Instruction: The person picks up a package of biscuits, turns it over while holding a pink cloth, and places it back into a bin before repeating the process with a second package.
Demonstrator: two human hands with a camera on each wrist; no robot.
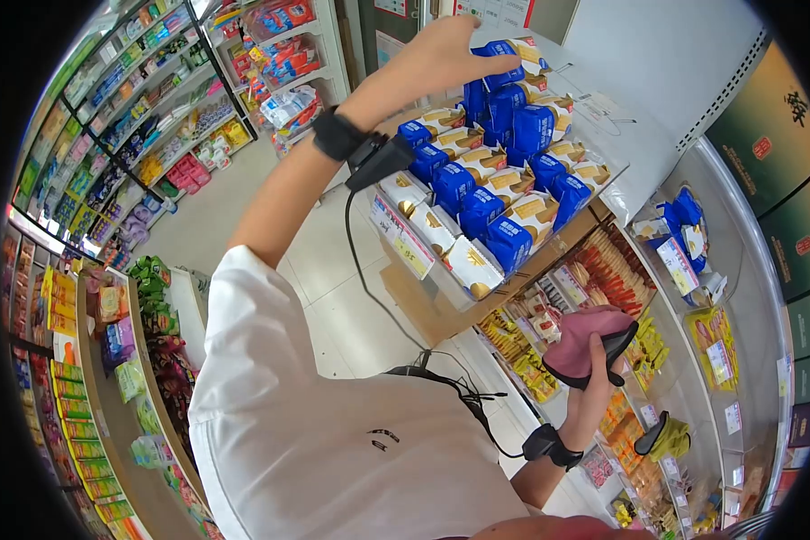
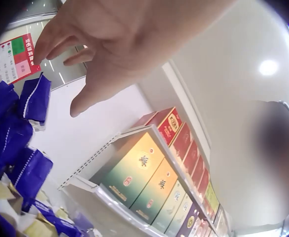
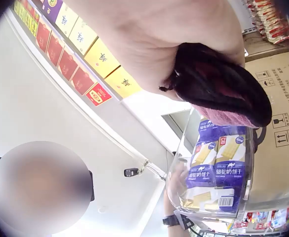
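Note:
In the head view my left hand (image 1: 436,58) reaches over the far end of a clear bin (image 1: 472,301) of blue biscuit packets (image 1: 481,211). Its fingers are extended and hold nothing; the left wrist view shows the thumb spread apart beside the nearest blue packets (image 2: 34,101). Down at the right, my right hand (image 1: 594,382) grips a pink cloth item with a black lining (image 1: 578,346), its thumb laid across it. The right wrist view shows the black-rimmed opening of this pink cloth item (image 3: 228,89); the fingers are mostly hidden behind it.
A cardboard box (image 1: 423,292) stands under the bin. Shelves with snack packs (image 1: 616,270) run along the right, where a green-and-black cloth item (image 1: 664,438) lies. Boxed goods (image 2: 134,170) line the upper shelf. More stocked shelves (image 1: 90,396) stand at left.

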